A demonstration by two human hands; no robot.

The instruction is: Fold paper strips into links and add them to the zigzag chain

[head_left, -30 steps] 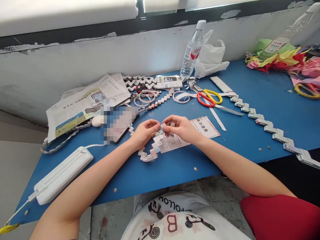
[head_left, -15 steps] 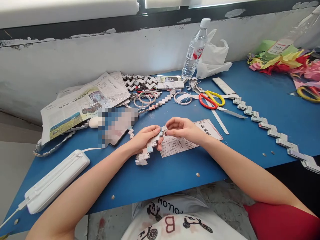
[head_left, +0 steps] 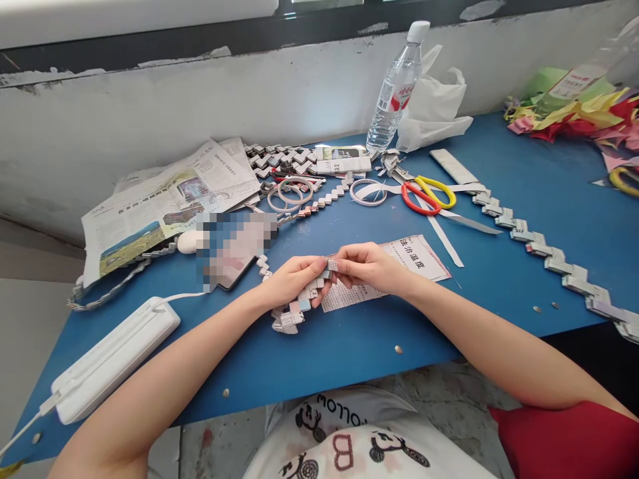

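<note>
A folded-paper chain (head_left: 301,306) in a zigzag weave hangs between my hands over the middle of the blue table, its loose end reaching down to the left. My left hand (head_left: 298,279) is closed around the upper part of this chain. At the chain's top end, the thumb and fingers of my right hand (head_left: 363,267) pinch a small link against my left fingertips. Under and behind my right hand lies a printed newspaper piece (head_left: 412,259). The exact folds between my fingertips are too small to tell.
Newspapers (head_left: 174,199), a phone (head_left: 237,266) and a white power strip (head_left: 114,359) are at the left. Behind are tape rolls (head_left: 294,193), a water bottle (head_left: 394,86) and a plastic bag (head_left: 432,106). Scissors (head_left: 424,196) and a long paper chain (head_left: 544,251) lie to the right.
My right fingers have closed in over the chain's top end, and the hands sit slightly lower in view. The background has shifted a little with the camera.
</note>
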